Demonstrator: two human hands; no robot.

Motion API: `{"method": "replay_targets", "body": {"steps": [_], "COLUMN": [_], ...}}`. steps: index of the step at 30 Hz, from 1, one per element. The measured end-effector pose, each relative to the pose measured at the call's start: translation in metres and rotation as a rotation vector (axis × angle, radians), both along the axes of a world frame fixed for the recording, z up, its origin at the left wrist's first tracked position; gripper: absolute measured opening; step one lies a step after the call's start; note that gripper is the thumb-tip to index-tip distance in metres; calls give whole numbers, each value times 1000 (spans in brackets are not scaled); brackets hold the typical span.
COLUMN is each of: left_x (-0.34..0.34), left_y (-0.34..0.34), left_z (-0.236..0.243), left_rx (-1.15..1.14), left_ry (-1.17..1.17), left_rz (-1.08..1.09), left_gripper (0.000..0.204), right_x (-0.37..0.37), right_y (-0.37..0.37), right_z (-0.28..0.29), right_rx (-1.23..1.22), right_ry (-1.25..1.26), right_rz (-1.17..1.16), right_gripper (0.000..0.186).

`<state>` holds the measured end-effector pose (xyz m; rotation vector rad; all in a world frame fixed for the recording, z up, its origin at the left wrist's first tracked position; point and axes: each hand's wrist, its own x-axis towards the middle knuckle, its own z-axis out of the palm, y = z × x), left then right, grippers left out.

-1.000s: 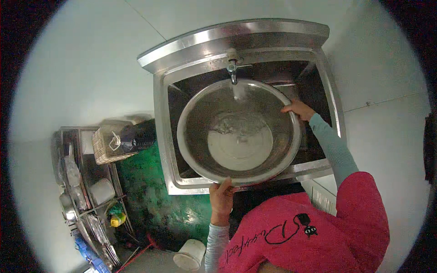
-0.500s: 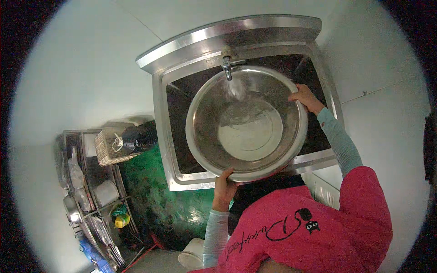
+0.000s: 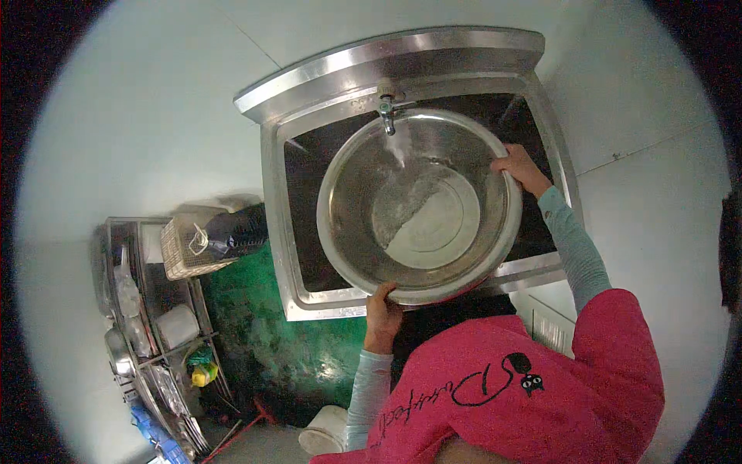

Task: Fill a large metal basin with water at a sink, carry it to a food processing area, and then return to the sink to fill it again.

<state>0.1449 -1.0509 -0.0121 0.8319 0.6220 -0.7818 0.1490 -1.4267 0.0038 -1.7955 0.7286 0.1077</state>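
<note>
Two hands are closed on the rim of a large steel basin (image 3: 421, 209), which is held tilted over the steel sink (image 3: 290, 224). The left hand (image 3: 382, 315) is clamped on the near edge, the right hand (image 3: 523, 170) on the far right edge. Water from the tap (image 3: 386, 108) is caught inside the basin and pooled toward its left side. A wire basket (image 3: 185, 247) and a rack of dishes (image 3: 147, 340) are seen to the left, well apart.

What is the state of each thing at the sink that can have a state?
Tap: open, water running.
Steel bowl: tilted, some water inside.
Left hand: gripping the bowl's near rim.
Right hand: gripping the far right rim.
Sink: holds the bowl.
</note>
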Motion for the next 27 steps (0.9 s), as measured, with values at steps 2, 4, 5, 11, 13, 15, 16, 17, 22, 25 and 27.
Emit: {"method": "replay_targets", "body": {"steps": [2, 4, 5, 11, 13, 15, 16, 17, 22, 25, 27], "left_x": [-3, -5, -4, 5, 3, 1, 0, -2, -1, -3, -1], "left_y": [4, 4, 3, 1, 0, 1, 4, 9, 12, 0, 10], "left_z": [-9, -9, -8, -1, -2, -11, -18, -30, -15, -11, -10], "left_rx": [-9, 23, 22, -5, 69, 80, 98, 98, 845, 255, 557], "left_ry": [6, -330, -329, -28, -48, -57, -69, -68, -1215, -402, -883], "left_rz": [3, -111, -107, -94, -37, -9, 20, 27, -585, -10, -317], "left_gripper": [28, 28, 28, 25, 23, 24, 25, 25, 26, 29, 30], "right_x": [0, 3, 4, 3, 1, -3, -3, -3, 0, 1, -4], "right_y": [3, 5, 6, -3, -2, -1, 1, 3, 19, 14, 3], "right_z": [2, 13, 17, -11, -14, -14, -13, -13, 12, 4, -20], "right_rx": [-44, -32, -17, -22, -32, -43, -2, 40, -59, 26, 93], "right_ry": [-62, -15, 29, 70, 20, -28, -59, -89, 82, 84, 82], "right_rz": [-34, -8, 14, 12, 12, 10, -11, -33, -93, -77, -75], "right_gripper": [35, 34, 33, 33, 34, 36, 36, 37, 44, 47, 48]}}
